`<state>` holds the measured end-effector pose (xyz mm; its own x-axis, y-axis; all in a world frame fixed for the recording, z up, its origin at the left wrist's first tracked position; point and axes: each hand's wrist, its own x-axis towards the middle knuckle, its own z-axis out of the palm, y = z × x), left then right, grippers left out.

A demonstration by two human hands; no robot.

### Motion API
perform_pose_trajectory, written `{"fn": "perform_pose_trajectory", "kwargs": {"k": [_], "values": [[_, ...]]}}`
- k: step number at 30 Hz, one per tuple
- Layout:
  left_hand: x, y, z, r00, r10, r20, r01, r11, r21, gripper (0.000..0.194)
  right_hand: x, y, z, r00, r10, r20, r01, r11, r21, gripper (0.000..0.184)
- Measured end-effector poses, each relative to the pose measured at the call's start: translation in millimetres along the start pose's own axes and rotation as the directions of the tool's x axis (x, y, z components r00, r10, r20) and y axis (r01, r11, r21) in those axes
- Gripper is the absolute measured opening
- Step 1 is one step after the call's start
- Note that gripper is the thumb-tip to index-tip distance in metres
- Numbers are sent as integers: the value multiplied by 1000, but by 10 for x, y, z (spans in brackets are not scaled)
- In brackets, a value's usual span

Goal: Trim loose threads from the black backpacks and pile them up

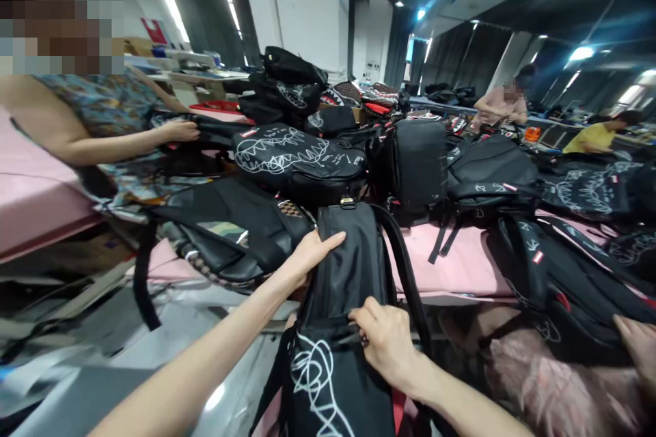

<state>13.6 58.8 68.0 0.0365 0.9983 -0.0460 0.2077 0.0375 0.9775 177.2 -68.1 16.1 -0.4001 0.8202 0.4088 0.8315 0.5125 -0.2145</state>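
A black backpack (353,256) with white scribble print on its lower part lies in front of me, its far end on the pink table (461,259) and its near part toward my lap. My left hand (318,250) grips its left side, thumb on top and the other fingers mostly hidden behind the edge. Lower down, my right hand (387,338) has its fingers curled and pinched at a seam or opening across the backpack; whether a zipper pull is between them I cannot tell. A black strap (404,266) loops along the right side.
A black backpack with camouflage and checked panels (230,235) lies left. Behind stands a row of backpacks, including a scribble-printed one (302,157) and a plain one (420,164). A co-worker's hand (179,131) holds a bag at left; another person's hand (638,341) touches a backpack at right.
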Motion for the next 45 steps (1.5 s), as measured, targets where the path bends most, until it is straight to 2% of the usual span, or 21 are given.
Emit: {"fn": "perform_pose_trajectory", "kwargs": {"k": [2, 5, 8, 10, 12, 14, 15, 17, 19, 21, 22, 25, 27, 29, 32, 34, 36, 40, 42, 45], "values": [[-42, 9, 11, 1000, -4, 22, 3, 1000, 31, 56, -67, -36, -105, 998, 29, -47, -19, 979, 204, 24], [-384, 204, -50, 996, 91, 21, -93, 987, 129, 50, -271, -104, -299, 985, 42, -167, 41, 883, 468, 14], [-881, 651, -139, 966, 258, 6, -255, 953, 163, 44, -502, -132, -370, 932, -73, -354, 237, 864, 444, 21], [-1132, 923, -162, 914, 405, -30, -392, 900, 192, 37, -577, -109, -319, 902, -148, -406, 314, 870, 380, 27], [-1223, 1010, -130, 845, 529, -71, -502, 833, 231, 31, -547, -63, -232, 900, -167, -403, 310, 894, 323, 28], [-1137, 864, -44, 802, 588, -104, -547, 793, 267, 29, -427, -3, -178, 891, -156, -426, 285, 923, 258, 30], [-1040, 727, 10, 798, 590, -126, -540, 792, 285, 29, -350, 32, -186, 886, -140, -442, 269, 932, 245, 30], [-797, 419, 115, 820, 553, -148, -496, 816, 297, 32, -203, 111, -302, 860, -117, -496, 280, 921, 269, 27], [-581, 182, 186, 850, 495, -179, -431, 850, 303, 36, -88, 198, -540, 809, -107, -578, 328, 898, 293, 18], [-472, 77, 217, 865, 466, -186, -401, 865, 302, 38, 15, 278, -840, 764, -82, -640, 327, 905, 274, 23], [-460, 67, 223, 866, 468, -175, -405, 863, 303, 38, 76, 312, -987, 760, -58, -647, 288, 923, 255, 26], [-515, 105, 235, 847, 519, -116, -465, 829, 311, 36, 324, 362, -1318, 789, -11, -614, 161, 969, 190, 24], [-557, 120, 251, 811, 577, -97, -523, 789, 322, 35, 512, 352, -1433, 806, 2, -591, 95, 986, 134, 18], [-575, 109, 273, 768, 634, -95, -573, 745, 340, 34, 671, 320, -1500, 820, 34, -571, 3, 998, 64, 18], [-576, 75, 296, 721, 686, -98, -612, 696, 375, 33, 801, 277, -1584, 852, 78, -517, -99, 995, -14, 17], [-578, 49, 299, 680, 726, -100, -642, 656, 396, 33, 823, 273, -1635, 878, 87, -470, -101, 995, -6, 9], [-582, 16, 299, 637, 766, -87, -672, 607, 425, 33, 820, 291, -1664, 888, 90, -451, -92, 996, 17, 8], [-592, -33, 304, 573, 817, -63, -686, 520, 509, 32, 808, 350, -1642, 865, 110, -490, -98, 994, 49, 11], [-605, 10, 300, 519, 848, -103, -678, 483, 554, 43, 810, 367, -1618, 853, 132, -504, -104, 991, 84, 11], [-640, 218, 256, 391, 903, -178, -688, 415, 595, 59, 818, 359, -1615, 856, 165, -490, -96, 982, 162, 11]]}}
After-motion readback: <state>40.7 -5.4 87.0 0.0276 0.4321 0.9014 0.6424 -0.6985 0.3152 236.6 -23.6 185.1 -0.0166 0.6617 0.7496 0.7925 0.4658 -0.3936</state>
